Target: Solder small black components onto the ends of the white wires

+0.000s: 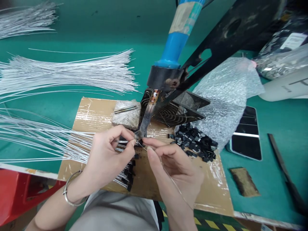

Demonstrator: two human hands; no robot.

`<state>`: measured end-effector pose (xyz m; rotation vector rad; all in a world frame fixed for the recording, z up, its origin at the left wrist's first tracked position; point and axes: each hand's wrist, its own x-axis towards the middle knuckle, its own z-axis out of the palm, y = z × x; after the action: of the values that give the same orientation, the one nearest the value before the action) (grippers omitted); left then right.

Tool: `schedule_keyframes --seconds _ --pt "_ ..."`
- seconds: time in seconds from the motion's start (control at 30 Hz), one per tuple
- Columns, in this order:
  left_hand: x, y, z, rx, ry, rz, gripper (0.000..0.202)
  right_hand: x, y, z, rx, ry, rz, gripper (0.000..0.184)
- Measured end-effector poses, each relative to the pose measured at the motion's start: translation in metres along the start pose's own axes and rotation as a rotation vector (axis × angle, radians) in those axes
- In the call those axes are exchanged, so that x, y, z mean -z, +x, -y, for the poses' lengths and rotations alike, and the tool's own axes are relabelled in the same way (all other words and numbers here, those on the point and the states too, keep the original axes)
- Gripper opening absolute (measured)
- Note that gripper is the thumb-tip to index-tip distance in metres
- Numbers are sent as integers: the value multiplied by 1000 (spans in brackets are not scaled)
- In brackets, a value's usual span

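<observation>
My left hand point(106, 160) is closed, thumb and forefinger pinching a thin white wire point(122, 141) just under the tip of a soldering iron point(147, 117). The very end of that wire is hidden by fingers and iron. My right hand point(179, 170) is closed on a strand of solder wire point(176, 189), which runs back over the palm toward the wrist. Its front end curves up to the iron tip, close to my left fingertips. The blue-handled iron is clamped in a black metal arm point(204, 48), pointing down. Below my left hand lie wires with black connectors point(128, 179) on their ends.
A cardboard sheet point(211, 192) covers the front of the green bench. A pile of black connectors point(196, 141), a fan point(168, 112) and a block with metal pins point(126, 118) surround the iron. White wire bundles point(72, 73) lie left; a phone point(246, 134) and bubble wrap point(221, 93) right.
</observation>
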<state>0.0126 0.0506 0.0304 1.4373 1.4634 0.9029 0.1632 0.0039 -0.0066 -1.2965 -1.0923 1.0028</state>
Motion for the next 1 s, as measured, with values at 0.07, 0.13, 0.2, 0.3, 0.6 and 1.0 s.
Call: schedule_keyframes --seconds 0.07,0.13,0.2,0.3,0.6,1.0 --pt "1 0 0 -3 9 3 11 0 0 0 -5 4 4 16" --pt "1 -1 0 -2 16 7 11 1 -1 0 -9 4 0 16" --pt "2 -1 0 -2 19 5 11 0 -2 1 -7 4 -13 16" --pt "2 -1 0 -3 28 3 11 -1 -2 1 -5 10 -27 17" --pt "2 -2 2 -2 4 5 11 -1 0 2 2 6 -22 15" --pt "2 -2 0 -5 21 7 11 -5 -4 6 0 -50 -67 15"
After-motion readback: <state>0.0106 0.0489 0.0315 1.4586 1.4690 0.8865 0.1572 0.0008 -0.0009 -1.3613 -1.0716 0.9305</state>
